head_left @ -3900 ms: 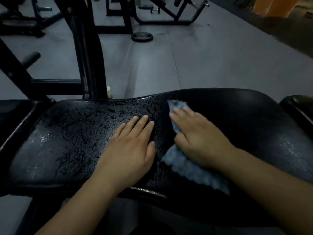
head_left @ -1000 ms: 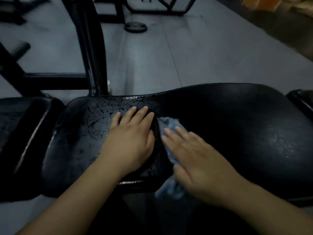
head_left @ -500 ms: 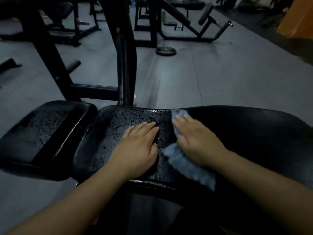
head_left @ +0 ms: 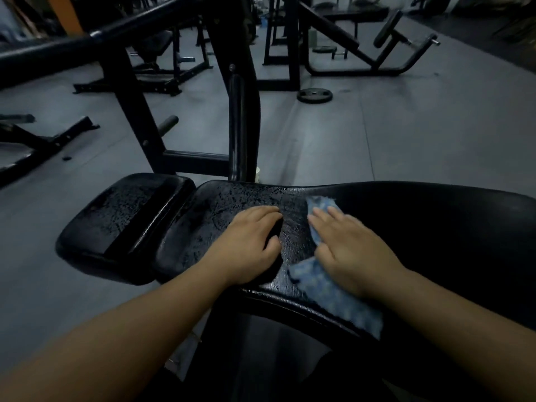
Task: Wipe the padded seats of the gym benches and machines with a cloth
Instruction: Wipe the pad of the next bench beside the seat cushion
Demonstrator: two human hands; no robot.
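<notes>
A long black padded bench seat (head_left: 420,227) runs across the view, its left part worn and flaky. My right hand (head_left: 351,250) lies flat with straight fingers on a blue cloth (head_left: 333,297), pressing it against the pad; the cloth's far corner shows past my fingertips and its near end hangs over the front edge. My left hand (head_left: 249,245) rests palm down on the worn part just left of the cloth, its fingertips bent over a dip in the pad. A smaller cracked black pad (head_left: 121,221) adjoins the bench at the left.
A black upright post (head_left: 240,117) and frame stand right behind the bench. A weight plate (head_left: 314,95) lies on the grey floor beyond. Other black machines (head_left: 362,47) stand at the back, and bench frames (head_left: 43,137) at the left.
My right hand has slid the cloth away from me toward the far edge of the pad, then stayed there. The camera has tilted up, showing more of the gym. My left hand keeps its place.
</notes>
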